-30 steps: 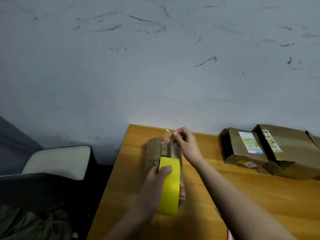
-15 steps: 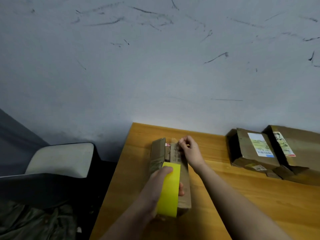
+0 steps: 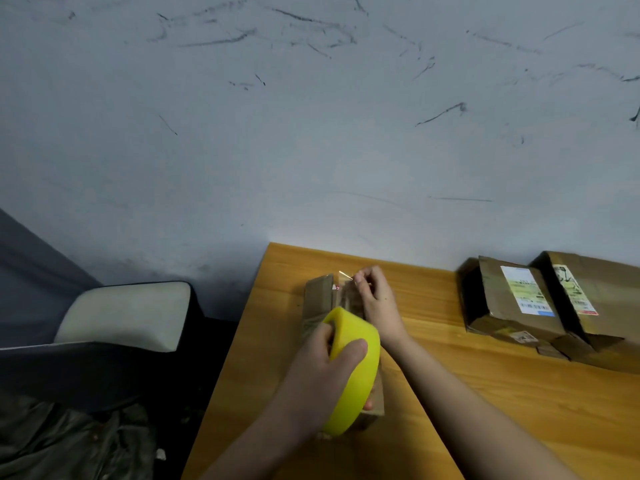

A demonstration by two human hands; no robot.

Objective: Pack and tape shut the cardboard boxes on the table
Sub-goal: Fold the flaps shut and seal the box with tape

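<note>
A: What's laid out here, left to right?

B: At 8 o'clock a dark chair [image 3: 114, 327] with a pale cushion is parked beside the wooden table [image 3: 485, 393], backed by a scuffed grey wall [image 3: 311, 150]. A narrow cardboard box [image 3: 320, 303] is laid near the table's left edge, around 6 o'clock. A yellow tape roll [image 3: 356, 372] is gripped over it by the left hand [image 3: 329, 372], thumb curled on top. The box's far end is pinched at by the right hand [image 3: 375, 299].

A: Anything murky?

B: A clear tape strip there can barely be made out. Two labelled boxes [image 3: 540, 306] at 3 o'clock are cut off by the edge.
</note>
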